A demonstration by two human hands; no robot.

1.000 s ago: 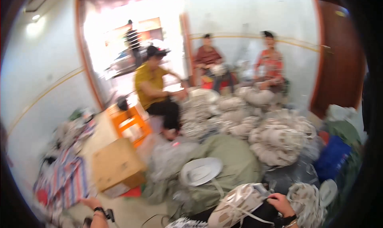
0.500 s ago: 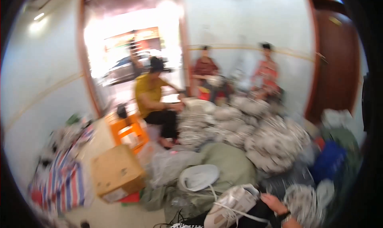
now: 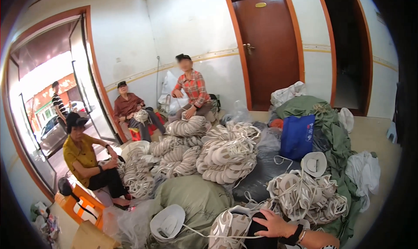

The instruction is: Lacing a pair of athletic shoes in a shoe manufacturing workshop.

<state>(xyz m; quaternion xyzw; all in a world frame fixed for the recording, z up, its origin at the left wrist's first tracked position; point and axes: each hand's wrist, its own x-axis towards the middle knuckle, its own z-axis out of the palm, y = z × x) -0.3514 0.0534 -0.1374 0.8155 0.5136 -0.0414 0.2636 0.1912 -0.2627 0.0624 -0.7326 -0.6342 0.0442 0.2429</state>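
Beige shoe [image 3: 230, 230]: long axis fore-aft, opening away | right grip [image 3: 276, 225]: loosely spread on black cloth [image 3: 256, 230] | left: can't tell

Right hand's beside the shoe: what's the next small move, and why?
Probably slide the right hand onto the beige-and-white shoe to steady it: the hand rests on black fabric beside it, a white lace crosses the shoe, and the left hand is out of view.

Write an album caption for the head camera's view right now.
A right hand beside a beige-and-white shoe, with pale shoe bundles heaped behind and three people seated beyond.
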